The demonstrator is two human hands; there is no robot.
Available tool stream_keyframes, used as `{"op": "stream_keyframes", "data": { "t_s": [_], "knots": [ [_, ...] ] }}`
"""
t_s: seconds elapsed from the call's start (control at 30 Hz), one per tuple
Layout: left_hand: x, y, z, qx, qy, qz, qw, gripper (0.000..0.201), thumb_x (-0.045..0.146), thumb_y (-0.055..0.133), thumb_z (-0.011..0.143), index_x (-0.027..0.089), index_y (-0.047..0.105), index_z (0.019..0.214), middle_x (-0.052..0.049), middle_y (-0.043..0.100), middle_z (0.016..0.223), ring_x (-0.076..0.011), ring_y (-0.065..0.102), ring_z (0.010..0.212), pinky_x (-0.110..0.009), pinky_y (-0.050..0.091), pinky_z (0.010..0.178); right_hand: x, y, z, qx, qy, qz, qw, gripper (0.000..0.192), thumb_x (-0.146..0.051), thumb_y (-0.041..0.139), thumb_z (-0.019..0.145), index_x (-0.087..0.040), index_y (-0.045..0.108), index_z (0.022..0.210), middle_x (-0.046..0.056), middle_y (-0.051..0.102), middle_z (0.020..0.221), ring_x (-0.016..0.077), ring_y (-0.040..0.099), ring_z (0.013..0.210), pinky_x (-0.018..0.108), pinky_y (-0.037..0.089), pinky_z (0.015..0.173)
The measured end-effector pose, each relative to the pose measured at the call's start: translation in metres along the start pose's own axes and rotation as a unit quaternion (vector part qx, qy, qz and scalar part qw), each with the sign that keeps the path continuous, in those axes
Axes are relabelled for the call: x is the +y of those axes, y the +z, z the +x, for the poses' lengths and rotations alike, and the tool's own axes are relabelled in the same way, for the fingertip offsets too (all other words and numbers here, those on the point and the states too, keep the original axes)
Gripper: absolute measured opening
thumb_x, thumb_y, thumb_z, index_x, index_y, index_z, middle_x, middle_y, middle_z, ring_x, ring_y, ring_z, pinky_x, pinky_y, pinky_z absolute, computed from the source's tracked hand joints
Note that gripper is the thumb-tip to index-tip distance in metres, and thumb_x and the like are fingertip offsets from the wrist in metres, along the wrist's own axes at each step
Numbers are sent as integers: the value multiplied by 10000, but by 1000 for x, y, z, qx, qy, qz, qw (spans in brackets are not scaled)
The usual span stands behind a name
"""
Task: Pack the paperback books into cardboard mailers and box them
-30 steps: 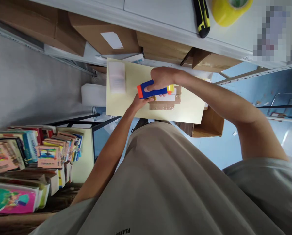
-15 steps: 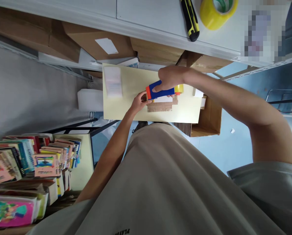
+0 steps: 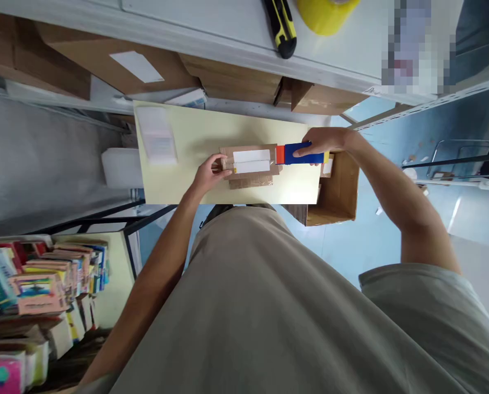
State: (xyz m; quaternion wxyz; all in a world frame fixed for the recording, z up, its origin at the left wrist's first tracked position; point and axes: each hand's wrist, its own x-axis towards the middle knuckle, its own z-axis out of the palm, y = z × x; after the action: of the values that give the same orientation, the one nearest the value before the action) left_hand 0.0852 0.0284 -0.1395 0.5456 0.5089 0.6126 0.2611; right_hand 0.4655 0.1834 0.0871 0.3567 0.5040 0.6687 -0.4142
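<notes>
Right hand [image 3: 320, 143] grips a blue-orange plastic tape dispenser [image 3: 300, 154]; left hand [image 3: 209, 171] steadies the flat cardboard parcel [image 3: 250, 164].

Yellow tape roll [image 3: 324, 12], utility knife [image 3: 282, 27], books [image 3: 43, 273]

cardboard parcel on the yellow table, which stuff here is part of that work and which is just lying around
In hand:
cardboard parcel, held at its end by the left hand
blue tape dispenser, gripped by the right hand
yellow table

Lying about:
utility knife
yellow tape roll
white packet
books
open carton
</notes>
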Motion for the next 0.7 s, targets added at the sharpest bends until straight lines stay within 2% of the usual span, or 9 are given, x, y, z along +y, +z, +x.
{"op": "stream_keyframes", "data": {
  "t_s": [0.13, 0.3, 0.5, 0.7],
  "knots": [
    [7, -6, -2, 3, -15, 18, 1000, 543, 371, 913, 802, 253, 729, 1299, -69, 799, 1355, -228, 792, 1057, -394, 701, 1022, 25, 20, 28, -22, -41, 52, 998, 723, -889, 740, 953, -183, 872, 1043, 128, 831, 882, 309, 781, 880, 444, 576, 855],
    [14, -9, -5, 8, -40, 20, 999, 564, 384, 939, 786, 253, 744, 1299, -85, 792, 1435, -239, 799, 1061, -414, 720, 1004, 47, 29, 51, -19, -58, 50, 997, 676, -867, 766, 940, -201, 863, 1002, 115, 803, 837, 307, 754, 855, 422, 543, 792],
    [15, -9, -6, 15, -58, 1, 998, 612, 413, 959, 757, 247, 739, 1304, -96, 784, 1472, -225, 799, 1025, -440, 725, 1017, 64, 34, 78, 2, -87, 35, 996, 675, -852, 766, 953, -190, 859, 1045, 107, 797, 882, 275, 719, 859, 388, 486, 763],
    [17, -14, -13, 21, -73, -6, 997, 620, 393, 920, 786, 231, 720, 1351, -121, 803, 1426, -244, 811, 1094, -467, 715, 1067, 80, 44, 98, -14, -118, 77, 990, 699, -860, 803, 927, -181, 856, 1081, 96, 811, 921, 259, 714, 868, 370, 471, 772]
  ]
}}
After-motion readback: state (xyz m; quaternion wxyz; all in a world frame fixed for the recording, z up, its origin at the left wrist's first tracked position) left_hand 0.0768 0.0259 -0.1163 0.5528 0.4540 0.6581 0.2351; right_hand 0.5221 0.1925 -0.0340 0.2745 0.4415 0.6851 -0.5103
